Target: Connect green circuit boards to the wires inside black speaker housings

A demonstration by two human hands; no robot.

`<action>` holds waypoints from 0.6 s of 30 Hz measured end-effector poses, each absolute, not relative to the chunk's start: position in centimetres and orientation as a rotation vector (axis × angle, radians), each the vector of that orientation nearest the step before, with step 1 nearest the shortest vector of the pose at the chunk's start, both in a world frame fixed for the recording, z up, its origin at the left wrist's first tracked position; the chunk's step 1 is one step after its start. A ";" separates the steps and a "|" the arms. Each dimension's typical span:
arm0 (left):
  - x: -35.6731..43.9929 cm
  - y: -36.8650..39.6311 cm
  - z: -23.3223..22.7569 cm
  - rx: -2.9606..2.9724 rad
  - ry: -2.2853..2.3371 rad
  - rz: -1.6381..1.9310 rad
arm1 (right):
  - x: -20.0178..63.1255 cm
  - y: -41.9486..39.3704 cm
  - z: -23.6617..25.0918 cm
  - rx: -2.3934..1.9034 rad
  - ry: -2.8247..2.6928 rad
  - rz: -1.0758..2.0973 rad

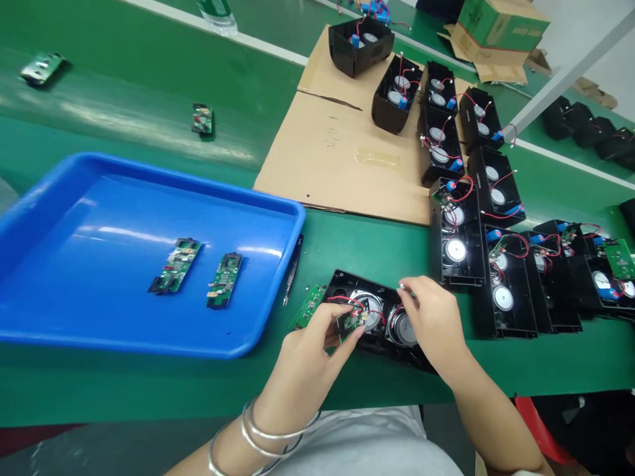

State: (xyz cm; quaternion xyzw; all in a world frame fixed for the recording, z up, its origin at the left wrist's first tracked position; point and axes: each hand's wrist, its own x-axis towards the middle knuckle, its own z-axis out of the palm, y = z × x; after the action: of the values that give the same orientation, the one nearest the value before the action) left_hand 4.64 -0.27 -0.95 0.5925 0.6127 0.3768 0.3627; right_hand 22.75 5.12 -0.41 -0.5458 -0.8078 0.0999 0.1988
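Note:
A black speaker housing (347, 294) with two round drivers lies open at the table's near edge. My left hand (310, 357) pinches a small green circuit board (348, 324) with red wires over the left driver. My right hand (434, 324) rests on the right driver, fingers curled on the housing. A second green board (307, 307) lies against the housing's left end.
A blue tray (124, 205) on the left holds two green boards (176, 264) (224, 279). Tweezers (292, 271) lie beside it. Several open speaker housings (456, 238) line the right, some on cardboard (337, 152). Two boards (202, 119) (42, 67) lie on the far belt.

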 end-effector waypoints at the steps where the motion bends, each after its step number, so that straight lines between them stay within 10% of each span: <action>1: 4.7 -0.3 -1.1 1.559 1.608 0.972 | 22.7 4.7 -0.2 -1.470 -2.262 0.304; 8: 5.4 -0.6 -1.3 1.621 1.636 1.036 | 22.0 0.6 0.2 -1.147 -2.274 0.649; 18: 5.1 -0.9 -1.0 1.705 1.566 0.947 | 21.1 0.6 -1.1 -1.233 -2.260 0.354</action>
State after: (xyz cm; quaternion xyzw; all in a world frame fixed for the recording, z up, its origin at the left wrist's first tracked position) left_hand 5.07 -0.94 -1.02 0.6470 0.5942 0.3592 0.3150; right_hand 21.05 0.63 -1.14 -0.4571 -0.8378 0.1313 0.2682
